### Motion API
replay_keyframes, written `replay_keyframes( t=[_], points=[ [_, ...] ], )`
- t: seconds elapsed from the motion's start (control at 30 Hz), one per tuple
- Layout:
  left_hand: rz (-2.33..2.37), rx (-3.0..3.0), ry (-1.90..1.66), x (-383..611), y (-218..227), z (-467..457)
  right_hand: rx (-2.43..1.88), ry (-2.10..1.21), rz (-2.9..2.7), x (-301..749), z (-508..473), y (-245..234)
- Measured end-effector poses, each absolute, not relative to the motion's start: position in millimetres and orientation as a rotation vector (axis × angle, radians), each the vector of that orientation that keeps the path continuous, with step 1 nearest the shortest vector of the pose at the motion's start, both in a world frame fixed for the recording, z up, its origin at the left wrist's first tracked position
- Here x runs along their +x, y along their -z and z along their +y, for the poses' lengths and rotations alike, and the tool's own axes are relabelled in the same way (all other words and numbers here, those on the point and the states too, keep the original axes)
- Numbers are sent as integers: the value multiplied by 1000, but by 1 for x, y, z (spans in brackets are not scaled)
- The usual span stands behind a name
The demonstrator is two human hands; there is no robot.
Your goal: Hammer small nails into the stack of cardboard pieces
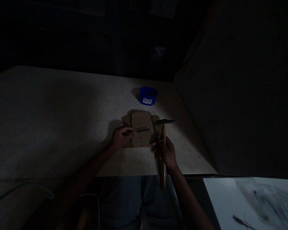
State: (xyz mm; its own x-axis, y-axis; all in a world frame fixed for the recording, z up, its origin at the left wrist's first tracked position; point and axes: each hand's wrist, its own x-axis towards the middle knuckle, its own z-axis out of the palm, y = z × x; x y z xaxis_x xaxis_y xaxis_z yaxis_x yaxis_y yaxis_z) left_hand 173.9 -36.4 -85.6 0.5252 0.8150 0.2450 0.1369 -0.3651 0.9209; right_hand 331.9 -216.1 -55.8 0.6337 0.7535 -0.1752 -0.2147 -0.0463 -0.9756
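A small tan wooden block (140, 123) lies on a piece of cardboard on the table (62, 121). A row of dark nails (142, 129) stands along the block. My left hand (121, 136) rests at the block's left edge, fingers pinched on a dark nail at the left end of the row. My right hand (166, 152) is wrapped round the wooden handle of a hammer (163, 127). The hammer's dark metal head hangs just right of the block, level with the nail row.
A blue round tub (148, 95) with a label stands behind the block. A dark upright panel (242, 111) bounds the table on the right. A white sheet with dark marks (254, 204) lies at the lower right. The room is very dim.
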Motion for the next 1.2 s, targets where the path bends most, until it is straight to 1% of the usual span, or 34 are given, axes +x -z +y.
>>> replay_keyframes(
  t=[0.1, 0.27, 0.5, 0.63, 0.8, 1.2],
  points=[
    [771, 1786, -878, 175, 84, -35, -1404, -837, -494, 332, -216, 57],
    [771, 1667, -948, 174, 86, -34, -1402, -833, -501, 334, -216, 62],
    [851, 1645, -863, 174, 88, -35, -1387, -837, -484, 334, -215, 61],
    [807, 1738, -856, 175, 88, -34, -1385, -832, -487, 333, -215, 59],
    [615, 1958, -917, 178, 89, -31, -1381, -827, -497, 334, -216, 63],
    [605, 2161, -910, 176, 97, -31, -1395, -815, -495, 333, -215, 60]
  ],
)
